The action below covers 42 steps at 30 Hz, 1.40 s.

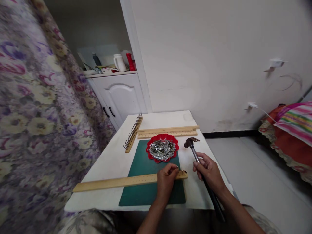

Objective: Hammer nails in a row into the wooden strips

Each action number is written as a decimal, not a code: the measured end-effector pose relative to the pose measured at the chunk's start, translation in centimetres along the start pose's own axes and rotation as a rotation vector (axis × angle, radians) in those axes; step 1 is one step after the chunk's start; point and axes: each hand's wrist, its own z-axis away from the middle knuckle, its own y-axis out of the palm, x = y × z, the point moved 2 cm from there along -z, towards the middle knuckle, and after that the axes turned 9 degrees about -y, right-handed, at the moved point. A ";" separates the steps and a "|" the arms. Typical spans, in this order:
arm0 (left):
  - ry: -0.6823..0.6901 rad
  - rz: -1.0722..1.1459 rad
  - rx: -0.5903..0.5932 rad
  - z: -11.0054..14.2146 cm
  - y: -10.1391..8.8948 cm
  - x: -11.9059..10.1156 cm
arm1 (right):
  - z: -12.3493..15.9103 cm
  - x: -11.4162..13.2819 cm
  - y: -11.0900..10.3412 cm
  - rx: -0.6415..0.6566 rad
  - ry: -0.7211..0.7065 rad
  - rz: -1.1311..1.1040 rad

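Observation:
My left hand is closed in a pinch on a nail, mostly hidden by the fingers, over the right end of a long wooden strip. Beside the fingertips, a couple of thin nails stand upright in the strip, which has rows of small holes. The strip lies across a green mat. My right hand is wrapped round the handle of a claw hammer, its head raised to the right of the strip. Just beyond my left hand, a red scalloped bowl holds many loose silvery nails.
A wooden strip studded with upright nails lies at the table's far left. More wooden strips lie behind the bowl. The white table stands near a wall, with a floral curtain on the left and a cabinet behind.

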 end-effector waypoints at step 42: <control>0.085 -0.197 -0.046 -0.1 0.1 0.3 | 4.2 2.9 0.9 0.384 0.152 0.096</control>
